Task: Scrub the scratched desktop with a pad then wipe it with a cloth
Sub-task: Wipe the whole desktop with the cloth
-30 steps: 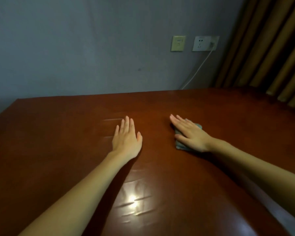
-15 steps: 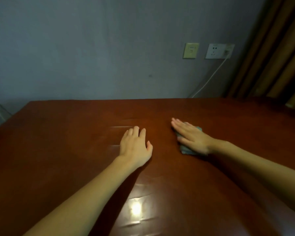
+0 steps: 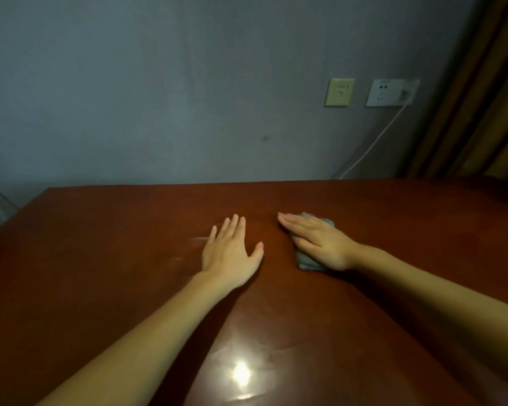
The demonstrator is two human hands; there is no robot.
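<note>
grey pad (image 3: 307,262) flat on glossy brown desk (image 3: 100,244), pressed under right hand (image 3: 317,240), fingers straight. just left of pad, left hand (image 3: 229,253) flat, fingers straight, holding nothing. beyond pad: grey wall (image 3: 159,98), socket (image 3: 392,92), white cable (image 3: 373,142), curtain (image 3: 481,98).

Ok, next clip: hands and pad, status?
Left hand flat on desktop, open. Right hand flat, pressing grey pad, maybe the cloth. Only the left hand lies beside it.
</note>
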